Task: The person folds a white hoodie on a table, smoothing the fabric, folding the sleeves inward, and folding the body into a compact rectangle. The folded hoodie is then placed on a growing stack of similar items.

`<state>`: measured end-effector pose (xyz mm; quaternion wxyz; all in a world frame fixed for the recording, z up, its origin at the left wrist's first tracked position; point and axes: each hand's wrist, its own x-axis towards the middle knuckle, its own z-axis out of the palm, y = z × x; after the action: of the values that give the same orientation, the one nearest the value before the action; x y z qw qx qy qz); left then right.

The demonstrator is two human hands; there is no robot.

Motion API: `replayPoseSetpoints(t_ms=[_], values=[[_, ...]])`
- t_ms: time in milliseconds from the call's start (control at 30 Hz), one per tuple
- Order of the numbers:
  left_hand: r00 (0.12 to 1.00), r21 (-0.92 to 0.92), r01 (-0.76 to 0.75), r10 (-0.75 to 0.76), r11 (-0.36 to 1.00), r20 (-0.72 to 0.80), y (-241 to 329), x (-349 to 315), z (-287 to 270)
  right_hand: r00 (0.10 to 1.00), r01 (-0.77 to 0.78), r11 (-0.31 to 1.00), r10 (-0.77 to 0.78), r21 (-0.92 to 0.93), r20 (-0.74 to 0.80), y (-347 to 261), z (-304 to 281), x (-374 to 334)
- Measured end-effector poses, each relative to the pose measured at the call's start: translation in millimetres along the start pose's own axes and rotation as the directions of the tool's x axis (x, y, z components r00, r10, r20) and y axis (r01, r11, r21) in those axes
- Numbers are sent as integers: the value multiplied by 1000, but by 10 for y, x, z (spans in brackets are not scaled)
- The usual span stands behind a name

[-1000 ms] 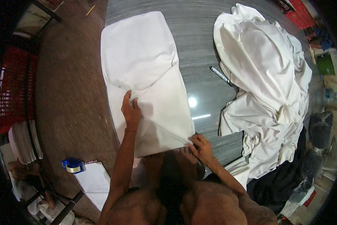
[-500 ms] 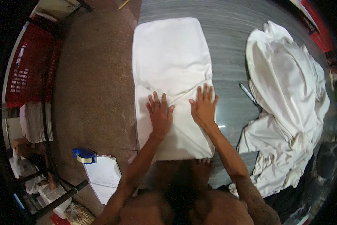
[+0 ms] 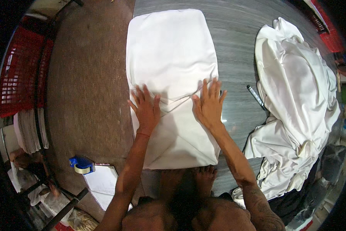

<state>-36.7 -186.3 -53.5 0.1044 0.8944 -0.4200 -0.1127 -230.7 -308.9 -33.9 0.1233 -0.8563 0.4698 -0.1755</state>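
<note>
In front of me lies a long white folded cloth (image 3: 171,46), spread flat, its near half wrinkled with diagonal creases. On its left edge rests my left hand (image 3: 145,108), palm down with fingers spread. My right hand (image 3: 210,104) lies on the right edge of the cloth, fingers apart and pointing away from me. Between the two hands a slack fold runs across the fabric. Neither hand grips anything. Off to the right is a loose heap of white cloth (image 3: 292,88), and a marker pen (image 3: 255,96) lies beside it.
Grey streaked flooring (image 3: 236,57) meets a brown surface (image 3: 86,84) on the left. A blue tape dispenser (image 3: 81,165) sits by a white notepad (image 3: 103,183) with writing. Red plastic crates (image 3: 22,73) and a stack of white sheets (image 3: 29,131) stand at far left.
My left hand has slid left to the cloth's edge, and my right hand has shifted slightly forward. The cloth between them is more rumpled, and the view has shifted a little.
</note>
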Motion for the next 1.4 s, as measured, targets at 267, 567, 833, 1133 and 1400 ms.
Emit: replayPoseSetpoints(t_ms=[267,567,833,1133,1400], values=[[942,-230,-103,20,968,-336,-59,1877,-461,967,-191,939,230,287,-108,415,-163,1954],[963,-387,229,-149,893,225,-307,3978,86,880,-441,894,413,80,234,614,721,3299],[944,-909,243,132,339,302,30,4101,-321,899,-398,374,342,838,275,1017,653,3701],[999,-897,-48,-2,440,-54,-147,1493,-2070,996,-85,249,61,965,72,125,-1172,1925],[814,-345,-482,557,805,163,-1072,-1009,-888,865,262,888,-390,377,317,605,-939,-797]])
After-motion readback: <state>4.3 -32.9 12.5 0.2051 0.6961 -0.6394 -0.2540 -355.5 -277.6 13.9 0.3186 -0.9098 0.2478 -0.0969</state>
